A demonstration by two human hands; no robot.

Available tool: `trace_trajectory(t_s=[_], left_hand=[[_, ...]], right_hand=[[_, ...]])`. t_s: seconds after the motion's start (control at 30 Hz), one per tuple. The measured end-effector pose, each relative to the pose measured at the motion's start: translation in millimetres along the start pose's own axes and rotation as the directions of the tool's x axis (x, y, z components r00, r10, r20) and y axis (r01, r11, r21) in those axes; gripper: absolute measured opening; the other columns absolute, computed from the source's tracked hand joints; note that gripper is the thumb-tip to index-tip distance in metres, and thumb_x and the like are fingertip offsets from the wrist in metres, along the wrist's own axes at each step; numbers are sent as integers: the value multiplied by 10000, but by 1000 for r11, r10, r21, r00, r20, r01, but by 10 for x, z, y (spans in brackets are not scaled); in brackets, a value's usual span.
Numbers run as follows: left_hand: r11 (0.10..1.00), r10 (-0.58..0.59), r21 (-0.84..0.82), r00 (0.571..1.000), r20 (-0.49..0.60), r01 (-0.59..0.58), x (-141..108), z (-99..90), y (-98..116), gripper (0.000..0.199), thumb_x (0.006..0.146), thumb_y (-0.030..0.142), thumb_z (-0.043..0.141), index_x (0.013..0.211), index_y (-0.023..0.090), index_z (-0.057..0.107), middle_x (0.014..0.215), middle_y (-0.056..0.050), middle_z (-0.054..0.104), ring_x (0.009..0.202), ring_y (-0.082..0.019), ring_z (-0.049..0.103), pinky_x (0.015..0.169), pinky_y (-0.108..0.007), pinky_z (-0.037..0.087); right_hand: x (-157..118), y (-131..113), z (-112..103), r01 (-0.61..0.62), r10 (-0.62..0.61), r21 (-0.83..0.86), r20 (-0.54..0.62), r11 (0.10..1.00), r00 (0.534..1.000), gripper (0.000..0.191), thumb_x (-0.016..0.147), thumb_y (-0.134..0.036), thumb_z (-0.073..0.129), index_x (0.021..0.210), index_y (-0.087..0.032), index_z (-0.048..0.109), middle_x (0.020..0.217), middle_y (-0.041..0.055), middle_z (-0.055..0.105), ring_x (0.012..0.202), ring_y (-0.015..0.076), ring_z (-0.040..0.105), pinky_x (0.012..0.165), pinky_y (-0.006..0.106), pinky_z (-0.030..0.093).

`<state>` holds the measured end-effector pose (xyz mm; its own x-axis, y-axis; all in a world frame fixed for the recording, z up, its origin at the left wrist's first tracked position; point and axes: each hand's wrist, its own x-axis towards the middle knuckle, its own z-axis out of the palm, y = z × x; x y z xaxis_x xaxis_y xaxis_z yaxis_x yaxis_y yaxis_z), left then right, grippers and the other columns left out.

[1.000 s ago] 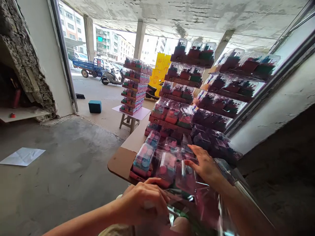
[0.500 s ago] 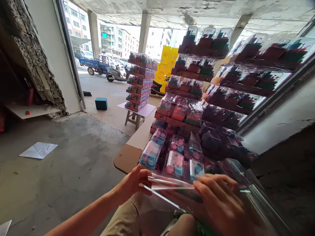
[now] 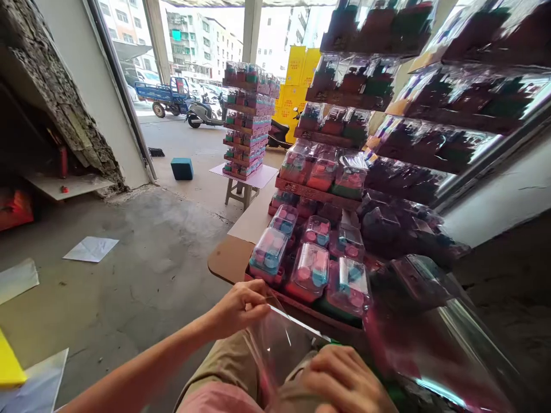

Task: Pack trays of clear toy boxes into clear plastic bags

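Note:
My left hand point(image 3: 243, 307) is closed in a pinch on the upper edge of a clear plastic bag point(image 3: 284, 344), above my knees. Lower and to the right is my right hand point(image 3: 344, 378), against the bag's right part, its curled fingers smeared by motion; whether they grip the film I cannot tell. Just beyond both hands stands an open cardboard display tray point(image 3: 301, 307) filled with clear-lidded packs point(image 3: 312, 269) of pink and blue pieces. More clear plastic film point(image 3: 451, 344) lies to the right of my right hand.
Tall stacks of wrapped trays point(image 3: 336, 126) rise behind the open tray on a brown table point(image 3: 228, 258). Another stack point(image 3: 245, 123) stands on a stool point(image 3: 236, 195) farther off. Paper sheets point(image 3: 91, 249) and a blue block point(image 3: 182, 168) lie on the floor. Yellow boxes point(image 3: 297, 97) are piled outside.
The view has tipped downward. My right hand has moved down and left, while my left hand still pinches the bag. The bag now hangs lower between my hands.

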<state>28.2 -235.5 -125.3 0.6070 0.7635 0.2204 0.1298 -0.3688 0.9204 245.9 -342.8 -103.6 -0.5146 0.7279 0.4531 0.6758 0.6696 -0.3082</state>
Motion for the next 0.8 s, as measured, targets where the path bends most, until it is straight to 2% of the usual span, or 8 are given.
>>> trace_trajectory(t_s=[0.1, 0.2, 0.3, 0.4, 0.5, 0.63, 0.73, 0.8], left_hand=[[960, 162, -252, 975, 153, -120, 16, 19, 120, 442, 788, 352, 537, 441, 137, 368, 872, -100, 582, 837, -181, 554, 743, -275, 437], [881, 242, -460, 941, 236, -111, 35, 57, 151, 397, 762, 294, 569, 444, 137, 392, 1024, -129, 618, 963, -236, 582, 828, -319, 464], [855, 256, -508, 936, 241, -103, 19, 55, 138, 369, 735, 220, 588, 438, 131, 388, 1059, -131, 631, 933, -237, 607, 817, -330, 482], [861, 174, -508, 946, 273, -12, -20, 19, 125, 364, 733, 218, 620, 457, 126, 401, 1044, -140, 637, 917, -230, 611, 807, -322, 483], [788, 8, -584, 944, 329, 197, -17, -7, 119, 294, 706, 343, 700, 656, 135, 498, 986, -121, 648, 893, -208, 625, 779, -299, 485], [698, -213, -581, 896, 390, 418, 110, 13, 158, 482, 670, 562, 674, 857, 149, 509, 805, -80, 676, 726, -185, 665, 638, -260, 505], [751, -250, -510, 896, 367, 419, 235, 59, 243, 466, 681, 566, 658, 764, 121, 546, 687, -57, 659, 610, -139, 642, 552, -203, 480], [775, -243, -494, 907, 345, 395, 291, 92, 316, 445, 689, 550, 658, 742, 121, 554, 645, -37, 646, 574, -118, 622, 524, -182, 461]], right_hand=[[165, 137, -35, -379, 374, 323, 79, 867, 924, 367, 895, -454, 400, 1146, -239, 558, 1108, 78, 614, 1028, 192, 571, 835, 290, 459], [358, 217, 64, -569, 543, 611, 254, 551, 800, 606, 808, -612, 450, 1268, -217, 461, 1273, 108, 527, 1164, 236, 491, 935, 364, 414], [501, 204, 170, -596, 550, 758, 388, 266, 739, 604, 693, -672, 560, 1035, -175, 571, 972, 85, 645, 889, 192, 594, 784, 302, 457], [563, 154, 174, -614, 570, 775, 440, 149, 694, 458, 659, -599, 646, 739, -166, 521, 556, -45, 484, 481, 69, 415, 500, 205, 356], [566, 107, 99, -625, 625, 731, 358, 275, 694, 398, 713, -544, 614, 703, -165, 492, 543, -68, 388, 455, 47, 301, 434, 192, 246], [519, 66, 30, -576, 603, 580, 174, 576, 778, 254, 809, -431, 536, 820, -178, 520, 628, -40, 454, 526, 78, 408, 462, 196, 312], [455, 76, 34, -439, 496, 360, -80, 823, 864, 202, 860, -339, 507, 1001, -200, 466, 658, -49, 472, 493, 77, 436, 457, 190, 367], [415, 92, 30, -291, 295, 60, -296, 955, 908, 197, 876, -281, 499, 1046, -194, 454, 747, -10, 523, 551, 91, 494, 506, 197, 417]])
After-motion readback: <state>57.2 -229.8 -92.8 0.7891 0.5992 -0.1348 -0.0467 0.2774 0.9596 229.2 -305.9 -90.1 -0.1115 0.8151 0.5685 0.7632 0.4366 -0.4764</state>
